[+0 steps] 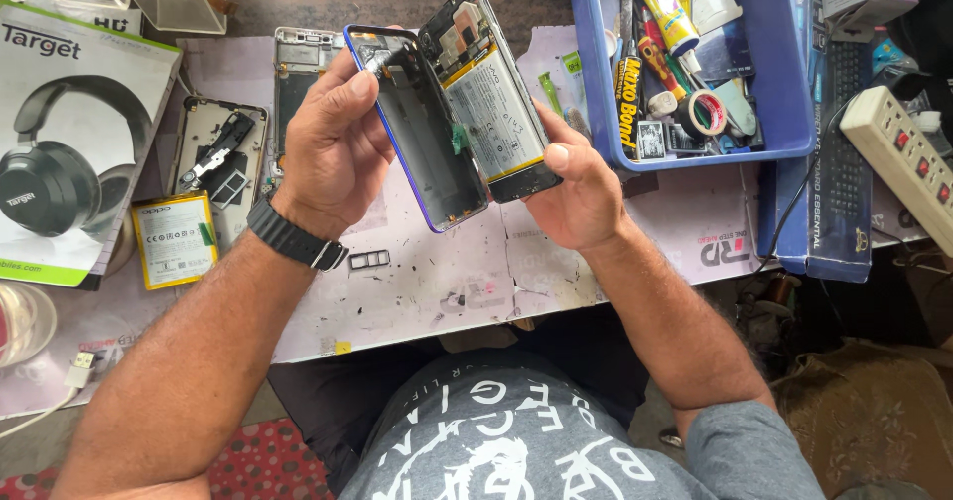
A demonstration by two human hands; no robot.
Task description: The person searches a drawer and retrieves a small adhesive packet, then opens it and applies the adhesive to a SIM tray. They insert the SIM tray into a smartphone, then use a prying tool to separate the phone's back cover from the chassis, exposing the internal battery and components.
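My left hand [333, 142] grips a blue-edged phone back cover [422, 138], opened away like a book leaf, its dark inner side facing me. My right hand [576, 187] holds the phone body [486, 93] from below, with its battery and circuit boards exposed. The cover and the body meet along their lower edges, above the worktable [437, 282]. A black watch sits on my left wrist.
A yellow loose battery [176, 239] and two opened phone frames [223, 152] lie at the left. A headphone box [69, 142] sits far left. A blue tray [695, 63] with glue tubes, tape and tools stands at the right, beside a power strip [903, 157].
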